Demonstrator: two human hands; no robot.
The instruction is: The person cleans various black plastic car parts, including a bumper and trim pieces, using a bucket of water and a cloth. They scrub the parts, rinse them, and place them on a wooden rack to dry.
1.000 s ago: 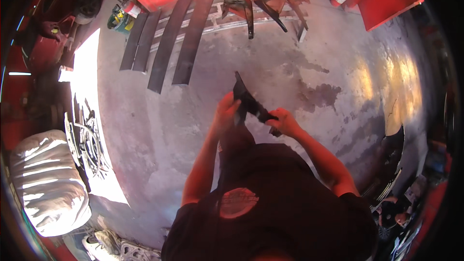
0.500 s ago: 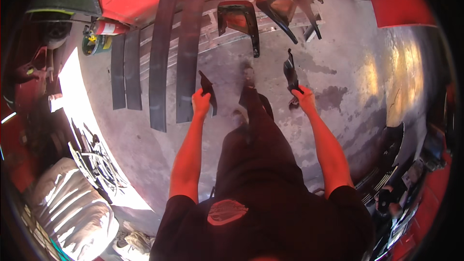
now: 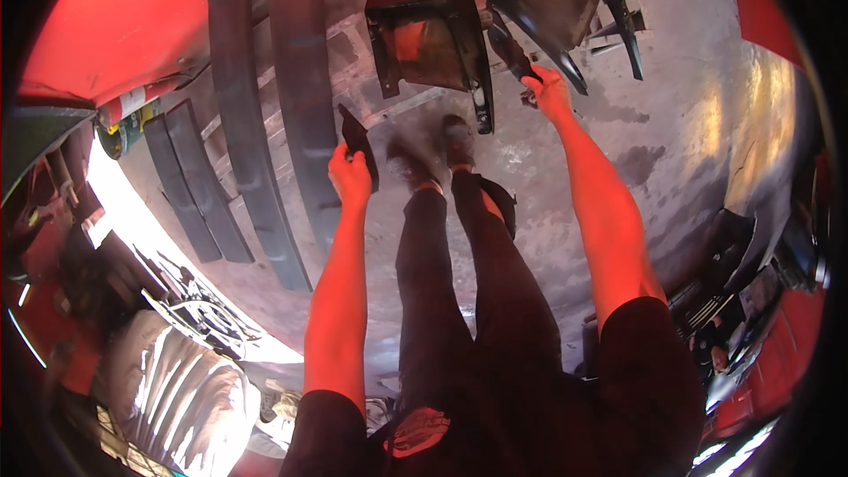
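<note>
My left hand (image 3: 350,178) is closed around a small dark curved plastic trim piece (image 3: 357,138), held above the grey concrete floor (image 3: 680,124) beside the long dark rubber strips (image 3: 300,97). My right hand (image 3: 549,93) grips a second narrow black plastic piece (image 3: 512,51), close to the black moulded mudguard panels (image 3: 433,35) laid out ahead of my shoes. Step in hand, as I judge it: carrying one piece in each hand toward the row of parts. The next move calls for lowering each piece into a free spot on the floor beside the panels without knocking them.
</note>
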